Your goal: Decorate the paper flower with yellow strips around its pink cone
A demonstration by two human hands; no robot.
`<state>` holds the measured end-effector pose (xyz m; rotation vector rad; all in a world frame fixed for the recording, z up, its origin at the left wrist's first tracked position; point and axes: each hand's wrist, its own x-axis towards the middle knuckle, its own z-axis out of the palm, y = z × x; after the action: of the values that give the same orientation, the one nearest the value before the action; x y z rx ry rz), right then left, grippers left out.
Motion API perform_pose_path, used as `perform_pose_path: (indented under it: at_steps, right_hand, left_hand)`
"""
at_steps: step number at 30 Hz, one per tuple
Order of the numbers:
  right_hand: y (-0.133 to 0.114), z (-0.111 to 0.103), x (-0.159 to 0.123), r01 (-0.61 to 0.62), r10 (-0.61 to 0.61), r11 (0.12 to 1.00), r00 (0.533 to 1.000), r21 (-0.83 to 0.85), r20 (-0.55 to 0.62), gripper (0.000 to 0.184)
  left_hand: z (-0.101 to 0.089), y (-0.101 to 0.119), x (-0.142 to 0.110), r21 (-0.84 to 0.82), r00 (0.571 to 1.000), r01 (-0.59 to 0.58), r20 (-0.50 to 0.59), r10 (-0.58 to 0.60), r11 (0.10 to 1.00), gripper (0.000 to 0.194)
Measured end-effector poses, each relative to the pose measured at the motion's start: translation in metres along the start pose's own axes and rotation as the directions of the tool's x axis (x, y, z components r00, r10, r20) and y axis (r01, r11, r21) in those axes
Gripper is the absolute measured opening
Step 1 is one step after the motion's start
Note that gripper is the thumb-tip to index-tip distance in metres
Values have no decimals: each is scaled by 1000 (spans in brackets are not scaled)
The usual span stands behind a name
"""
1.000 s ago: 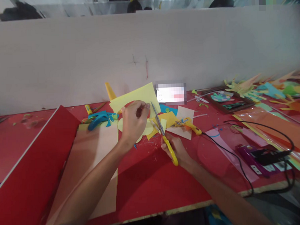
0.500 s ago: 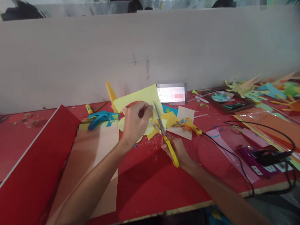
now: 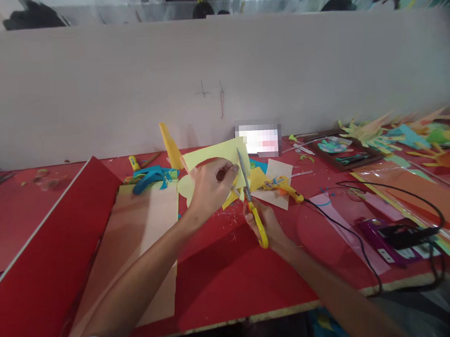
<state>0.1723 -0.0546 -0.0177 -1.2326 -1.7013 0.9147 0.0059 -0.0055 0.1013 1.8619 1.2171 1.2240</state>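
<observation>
- Scissors (image 3: 257,222) with yellow handles sit in the right hand (image 3: 267,220), their blades angled up and away across the right part of the pale yellow sheet (image 3: 224,150).
- Right-hand fingers are curled closed around the handles. The blades look narrow together, but whether 1 of the 2 passes behind the paper, I cannot tell.
- Left hand (image 3: 211,186) has its thumb and fingertips drawn together, a small gap inside the curl. They appear to grip the pale yellow sheet by its near side; the exact pinch is hidden.
- That sheet is raised above the red table (image 3: 216,298), tilted, between the 2 hands and the white partition (image 3: 113,84).
- The step in hand looks like trimming, or lining up a cut near the right edge. Judging by the pose, a clean cut calls for a steady left grip, the paper fed squarely between the blades, and the left fingertips kept off the cutting line.
- Yellow paper scraps (image 3: 257,177) lie beyond the right hand, beside a yellow glue gun (image 3: 292,191). Blue strips (image 3: 149,180) lie left of the left hand, beyond the large beige sheet (image 3: 147,226).
</observation>
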Motion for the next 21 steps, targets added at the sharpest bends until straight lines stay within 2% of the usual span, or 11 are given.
perform_pose_path:
  at_steps: [4,10,16,21]
  right_hand:
    - [-3,-7,3,33,-34,994,999,-102,-10,43]
    - [-10,-9,3,43,-45,997,999,-71,-17,47]
    - [-10,-10,2,13,-14,999,1000,-51,-9,47]
    - [-7,-10,4,-5,3,996,1000,-85,-26,48]
  left_hand:
    - [0,-1,0,-5,1000,14,2,-14,1000,27]
    - [1,-7,2,-118,998,21,-62,-29,993,33]
    - [4,-11,-1,-131,973,195,-102,-209,972,33]
    - [4,-12,-2,-129,964,234,-98,-248,964,35]
